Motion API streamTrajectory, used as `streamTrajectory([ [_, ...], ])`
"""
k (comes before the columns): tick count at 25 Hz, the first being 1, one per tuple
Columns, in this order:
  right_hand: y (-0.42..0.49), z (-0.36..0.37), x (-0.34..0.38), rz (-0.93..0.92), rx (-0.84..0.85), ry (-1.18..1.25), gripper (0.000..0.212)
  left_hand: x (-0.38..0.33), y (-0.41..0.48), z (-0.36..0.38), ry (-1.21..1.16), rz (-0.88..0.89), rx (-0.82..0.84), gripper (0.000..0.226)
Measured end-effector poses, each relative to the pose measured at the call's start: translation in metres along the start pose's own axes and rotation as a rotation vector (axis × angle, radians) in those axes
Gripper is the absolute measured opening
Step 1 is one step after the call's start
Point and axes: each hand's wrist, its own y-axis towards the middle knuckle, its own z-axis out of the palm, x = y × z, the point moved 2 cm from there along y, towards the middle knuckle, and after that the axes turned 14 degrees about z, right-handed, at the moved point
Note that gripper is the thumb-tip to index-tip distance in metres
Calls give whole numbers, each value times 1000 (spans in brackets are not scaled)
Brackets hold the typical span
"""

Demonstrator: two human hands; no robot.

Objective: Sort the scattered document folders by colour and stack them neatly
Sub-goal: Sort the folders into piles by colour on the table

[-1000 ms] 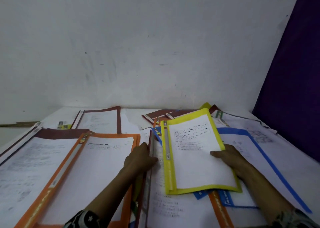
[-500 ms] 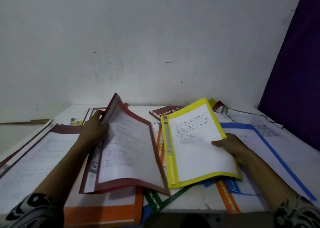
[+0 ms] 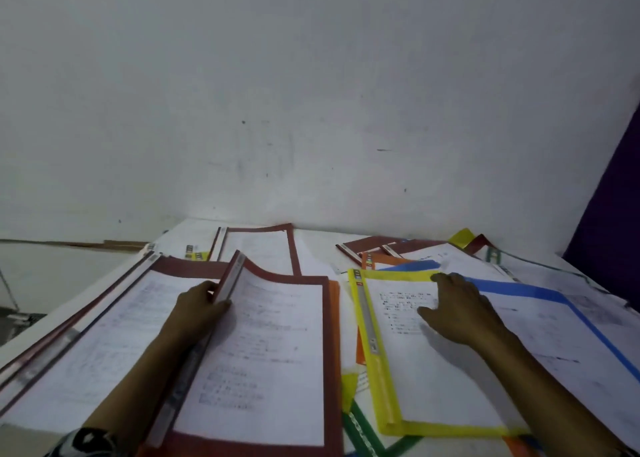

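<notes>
My left hand (image 3: 201, 309) grips the spine of a maroon folder (image 3: 270, 352), which lies tilted over an orange folder (image 3: 334, 304) with its far left corner lifted. Left of it lies another maroon folder (image 3: 114, 325). My right hand (image 3: 457, 309) rests flat, fingers straight, on a yellow folder (image 3: 391, 370) at centre right. A blue folder (image 3: 554, 318) lies under and to the right of the yellow one. A green folder's edge (image 3: 363, 436) pokes out below the yellow folder.
More maroon folders (image 3: 263, 248) lie at the back by the white wall (image 3: 311, 92), with others (image 3: 374, 247) at back right among orange and yellow corners. A purple surface (image 3: 613, 221) stands on the right. The table's left edge (image 3: 79, 304) drops off.
My left hand has brought the maroon folder down from its raised, open position to lie nearly flat. My right hand let go of the yellow folder's edge and now lies flat on it.
</notes>
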Motion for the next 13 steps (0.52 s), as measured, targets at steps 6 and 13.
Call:
streamTrajectory([
  [6,27,24,133,-129,263,332,55,19,-16,9,-176,-71,-62,45],
  [13,80,86,255,-88,362,155,55,48,-3,4,-441,-136,-13,49],
])
